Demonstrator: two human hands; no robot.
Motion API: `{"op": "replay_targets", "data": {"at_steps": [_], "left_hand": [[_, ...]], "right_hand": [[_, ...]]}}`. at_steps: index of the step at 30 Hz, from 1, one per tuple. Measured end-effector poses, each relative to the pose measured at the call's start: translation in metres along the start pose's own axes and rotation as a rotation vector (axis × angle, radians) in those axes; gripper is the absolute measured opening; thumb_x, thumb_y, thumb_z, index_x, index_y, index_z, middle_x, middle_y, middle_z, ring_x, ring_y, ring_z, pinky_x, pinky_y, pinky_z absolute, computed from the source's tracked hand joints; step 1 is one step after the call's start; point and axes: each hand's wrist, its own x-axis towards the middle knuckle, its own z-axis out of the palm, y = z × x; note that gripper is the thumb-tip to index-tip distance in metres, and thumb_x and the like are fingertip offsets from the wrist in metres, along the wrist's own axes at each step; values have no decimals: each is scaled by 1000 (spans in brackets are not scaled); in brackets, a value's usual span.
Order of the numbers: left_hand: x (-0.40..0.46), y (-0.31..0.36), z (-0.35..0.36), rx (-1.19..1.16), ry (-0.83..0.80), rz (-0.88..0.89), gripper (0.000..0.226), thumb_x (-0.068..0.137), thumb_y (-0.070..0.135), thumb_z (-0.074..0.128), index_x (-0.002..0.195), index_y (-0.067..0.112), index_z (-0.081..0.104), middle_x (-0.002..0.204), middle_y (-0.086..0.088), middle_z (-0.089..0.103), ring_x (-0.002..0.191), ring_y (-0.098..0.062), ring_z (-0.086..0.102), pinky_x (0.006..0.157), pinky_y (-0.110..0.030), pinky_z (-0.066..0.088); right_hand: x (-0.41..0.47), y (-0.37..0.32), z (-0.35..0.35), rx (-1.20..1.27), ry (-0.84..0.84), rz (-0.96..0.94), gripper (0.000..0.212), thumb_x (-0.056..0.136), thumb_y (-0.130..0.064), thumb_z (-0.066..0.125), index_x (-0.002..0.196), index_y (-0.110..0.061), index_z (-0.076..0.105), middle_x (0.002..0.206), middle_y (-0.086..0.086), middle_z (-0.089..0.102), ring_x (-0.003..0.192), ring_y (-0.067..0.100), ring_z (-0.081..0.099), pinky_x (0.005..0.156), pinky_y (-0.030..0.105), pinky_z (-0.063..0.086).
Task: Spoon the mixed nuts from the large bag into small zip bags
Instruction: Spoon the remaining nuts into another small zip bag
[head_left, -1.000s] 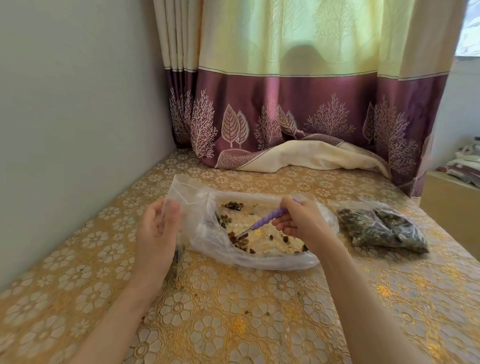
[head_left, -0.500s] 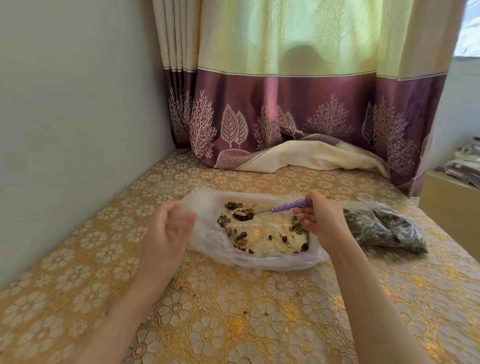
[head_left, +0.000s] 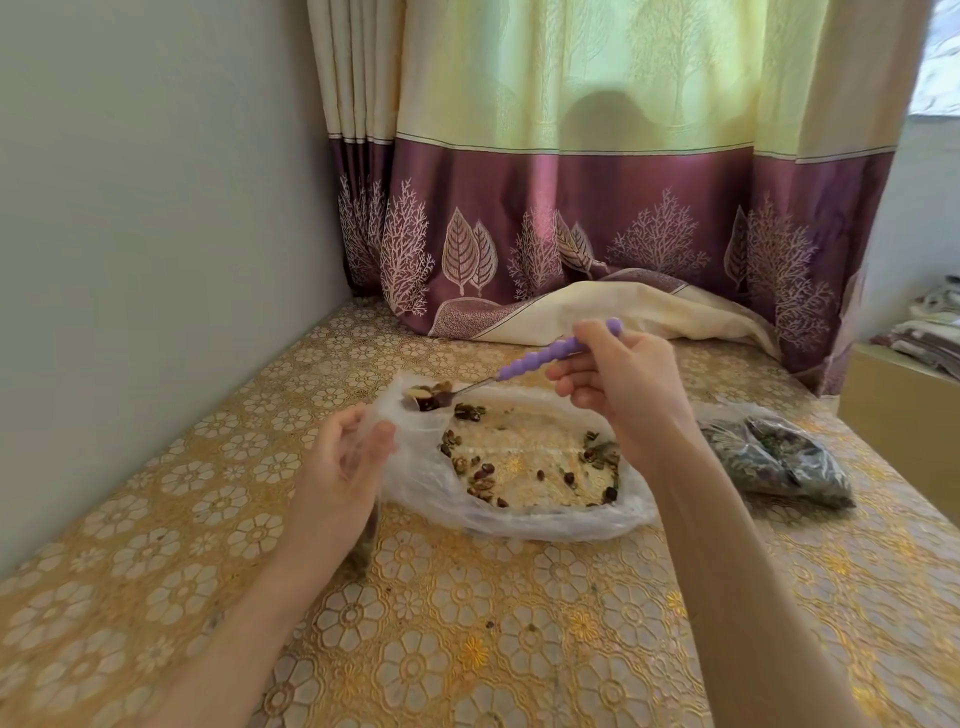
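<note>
The large clear bag (head_left: 519, 519) lies open on the table with scattered mixed nuts (head_left: 480, 475) inside. My right hand (head_left: 623, 384) grips a spoon by its purple beaded handle (head_left: 545, 356); the spoon's bowl (head_left: 428, 397) is heaped with nuts and hovers above the bag's far left edge. My left hand (head_left: 343, 467) holds a small clear zip bag (head_left: 366, 540) upright at the large bag's left side; the small bag hangs mostly hidden behind the hand, with nuts showing at its bottom. The loaded spoon is just above and right of my left fingertips.
Filled small bags of nuts (head_left: 774, 457) lie in a pile to the right. A wall (head_left: 156, 260) runs along the left of the gold floral tablecloth (head_left: 467, 649). A curtain (head_left: 597, 234) hangs at the back, its hem bunched on the table. A few crumbs lie near the front.
My right hand scooped nuts from inside the large bag, lifted the loaded spoon and carried it left toward my left hand. The left hand stayed by the bag's left edge.
</note>
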Motion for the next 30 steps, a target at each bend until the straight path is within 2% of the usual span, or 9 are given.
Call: {"op": "replay_targets", "data": {"at_steps": [5,6,9,14,17,21,23,27,30], "left_hand": [[1,-1,-1,-82,41,-3,67,74,72,39,118,22,50,82,19,68,53,8,54,53,-14,41],[2,-1,-2,-107,54,-4,67,72,69,40,118,21,51,76,18,68,55,5,58,55,-14,40],[2,-1,-2,-152,68,-12,68,70,70,43,116,20,53,90,6,64,75,-6,64,64,-25,44],[3,1,-5,-162,81,-11,43,81,65,42,106,31,55,92,13,70,81,-7,68,69,-34,53],[4,0,-7,-168,117,-4,50,81,65,43,107,24,57,92,8,70,82,-11,68,72,-37,54],[5,-2,-8,-203,156,-36,58,80,64,46,112,17,57,96,4,71,85,-13,69,67,-31,56],[6,-4,-9,-208,182,-57,60,79,65,45,112,16,57,99,2,70,87,-16,68,72,-35,55],[7,-2,-9,-203,190,-45,57,81,64,45,109,16,58,101,0,70,91,-20,67,79,-43,53],[6,-1,-8,-171,206,-11,59,80,64,44,110,15,59,97,3,69,86,-8,67,78,-36,53]], "right_hand": [[-12,-5,18,-55,-201,-228,28,96,-7,48,74,-2,65,59,-1,70,51,9,61,46,16,47],[-12,-6,20,-57,-233,-252,24,96,-6,47,79,1,64,61,-2,71,53,9,61,48,17,49],[-13,-7,20,-36,-290,-265,17,95,0,45,90,3,61,67,-3,72,57,9,62,52,18,51],[-12,-8,16,1,-311,-250,19,93,3,43,92,-3,61,75,1,74,62,13,61,54,20,50],[-10,-8,11,69,-228,-223,21,94,-4,45,86,-3,64,76,7,74,61,13,61,54,19,49],[2,-2,-3,209,63,-63,34,95,-17,50,66,-11,67,58,3,67,50,9,57,47,16,46],[10,4,-14,249,179,21,31,94,-19,52,67,-9,64,53,2,63,46,8,55,46,16,44],[20,24,-31,3,268,50,27,90,-12,49,66,-8,61,51,0,58,42,6,47,41,15,37],[22,38,-35,-286,276,8,30,89,-14,50,62,-11,61,47,-6,57,44,5,48,49,20,40]]}}
